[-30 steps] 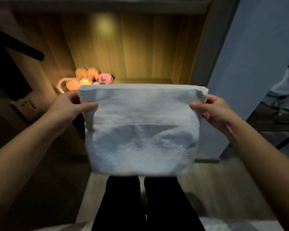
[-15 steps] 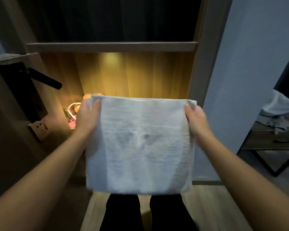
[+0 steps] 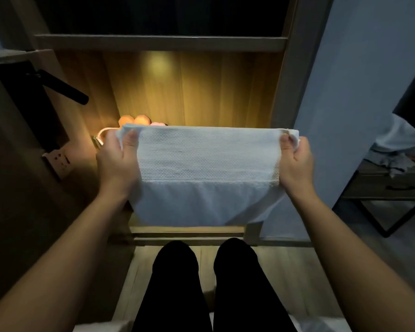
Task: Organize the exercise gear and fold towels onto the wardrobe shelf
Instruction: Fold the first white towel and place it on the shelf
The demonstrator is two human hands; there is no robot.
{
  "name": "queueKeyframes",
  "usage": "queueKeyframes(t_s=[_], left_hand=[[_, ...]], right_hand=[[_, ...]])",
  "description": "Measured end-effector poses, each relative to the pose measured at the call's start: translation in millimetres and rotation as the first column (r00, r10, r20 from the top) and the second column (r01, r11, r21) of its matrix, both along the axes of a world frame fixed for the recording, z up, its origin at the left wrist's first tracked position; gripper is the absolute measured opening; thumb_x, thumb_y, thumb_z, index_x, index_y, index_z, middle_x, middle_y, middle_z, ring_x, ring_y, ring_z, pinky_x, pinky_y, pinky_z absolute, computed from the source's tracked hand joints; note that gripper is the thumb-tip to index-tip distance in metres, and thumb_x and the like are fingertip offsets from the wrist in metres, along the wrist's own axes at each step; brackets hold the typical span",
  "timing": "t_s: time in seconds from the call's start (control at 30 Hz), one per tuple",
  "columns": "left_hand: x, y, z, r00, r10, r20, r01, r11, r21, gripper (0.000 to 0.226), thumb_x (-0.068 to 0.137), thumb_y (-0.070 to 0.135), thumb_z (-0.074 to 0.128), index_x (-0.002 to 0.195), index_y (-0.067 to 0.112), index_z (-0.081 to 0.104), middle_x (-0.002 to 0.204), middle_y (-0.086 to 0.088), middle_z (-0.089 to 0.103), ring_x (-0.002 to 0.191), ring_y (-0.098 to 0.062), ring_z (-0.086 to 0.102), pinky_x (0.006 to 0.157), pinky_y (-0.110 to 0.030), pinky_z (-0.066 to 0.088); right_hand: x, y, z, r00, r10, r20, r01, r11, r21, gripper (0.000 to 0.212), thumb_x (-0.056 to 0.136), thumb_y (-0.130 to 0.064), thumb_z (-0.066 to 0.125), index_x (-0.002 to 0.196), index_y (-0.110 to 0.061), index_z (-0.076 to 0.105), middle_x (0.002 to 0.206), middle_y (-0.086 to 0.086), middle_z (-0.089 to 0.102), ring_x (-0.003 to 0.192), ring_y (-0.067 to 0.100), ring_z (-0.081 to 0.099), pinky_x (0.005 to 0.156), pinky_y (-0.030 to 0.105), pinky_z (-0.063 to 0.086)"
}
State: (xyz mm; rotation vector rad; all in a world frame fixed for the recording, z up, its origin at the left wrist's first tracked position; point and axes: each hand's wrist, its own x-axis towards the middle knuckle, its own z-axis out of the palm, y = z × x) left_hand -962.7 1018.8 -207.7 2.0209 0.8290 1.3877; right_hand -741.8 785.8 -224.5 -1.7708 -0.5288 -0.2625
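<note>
A folded white towel [image 3: 206, 173] hangs stretched between my hands in front of the lit wardrobe shelf [image 3: 189, 230]. My left hand [image 3: 118, 161] pinches its top left corner and my right hand [image 3: 295, 161] pinches its top right corner. The towel's lower half droops over the shelf's front part and hides most of the shelf floor. Behind the towel's left corner, at the shelf's back left, orange rounded exercise gear [image 3: 134, 120] and a pale loop [image 3: 101, 135] peek out.
A dark compartment lies above the upper shelf board [image 3: 158, 43]. A black door handle [image 3: 62, 88] sticks out on the open door at left. A grey wall panel [image 3: 345, 92] stands at right, with a dark side table [image 3: 391, 185] carrying grey cloth beyond it. My black-clad legs are below.
The towel has moved forward and up toward the shelf opening, held wider and flatter. My fingers have shifted to pinching its top corners.
</note>
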Motion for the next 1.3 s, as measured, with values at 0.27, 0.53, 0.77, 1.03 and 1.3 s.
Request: queueKeyframes(t_s=[0.27, 0.53, 0.77, 1.03, 1.3], left_hand=[[-63, -23, 43, 0.985, 0.036, -0.17, -0.047, 0.997, -0.061, 0.043, 0.098, 0.049, 0.043, 0.1, 0.01, 0.061, 0.098, -0.011, 0.063, 0.091, -0.028, 0.056, 0.078, -0.039, 0.042], [-35, -2, -105, 0.577, -0.251, -0.777, -0.133, 0.91, -0.393, 0.05, 0.103, 0.034, 0.035, 0.125, -0.005, 0.056, 0.133, -0.031, 0.052, 0.122, -0.042, 0.049, 0.098, -0.039, 0.037], [-15, -1, -182, 0.689, -0.206, -0.695, -0.24, 0.84, -0.487, 0.056, 0.103, 0.047, 0.033, 0.131, 0.001, 0.049, 0.128, -0.021, 0.055, 0.115, -0.04, 0.053, 0.092, -0.042, 0.042], [-24, -12, -210, 0.527, -0.445, -0.724, -0.403, 0.619, -0.674, 0.073, 0.099, 0.058, 0.029, 0.141, -0.002, 0.041, 0.143, -0.023, 0.044, 0.129, -0.038, 0.045, 0.105, -0.043, 0.035], [-21, -2, -227, 0.598, -0.246, -0.763, -0.376, 0.755, -0.537, 0.06, 0.1, 0.052, 0.034, 0.121, 0.002, 0.057, 0.115, -0.018, 0.06, 0.098, -0.031, 0.056, 0.078, -0.038, 0.041]], right_hand=[[-36, -54, 65, 0.998, -0.023, 0.064, 0.04, 0.957, -0.286, 0.046, 0.098, -0.056, 0.037, 0.104, -0.015, 0.057, 0.085, -0.006, 0.055, 0.071, 0.008, 0.049, 0.056, 0.026, 0.031], [-34, -30, -91, 0.855, -0.077, -0.514, -0.342, 0.661, -0.668, 0.063, 0.101, -0.05, 0.038, 0.138, 0.0, 0.046, 0.143, 0.02, 0.047, 0.125, 0.038, 0.049, 0.097, 0.04, 0.039], [-22, -10, -175, 0.856, -0.162, -0.49, -0.245, 0.709, -0.662, 0.064, 0.099, -0.057, 0.031, 0.132, -0.006, 0.049, 0.13, 0.018, 0.056, 0.115, 0.036, 0.054, 0.095, 0.045, 0.044], [-30, -26, -198, 0.584, -0.254, -0.771, -0.454, 0.685, -0.57, 0.068, 0.098, -0.061, 0.03, 0.141, -0.011, 0.047, 0.144, 0.014, 0.048, 0.127, 0.035, 0.049, 0.109, 0.048, 0.037], [-21, -16, -214, 0.707, -0.326, -0.627, -0.261, 0.704, -0.66, 0.061, 0.099, -0.057, 0.033, 0.123, -0.004, 0.054, 0.121, 0.017, 0.06, 0.095, 0.029, 0.056, 0.086, 0.042, 0.044]])
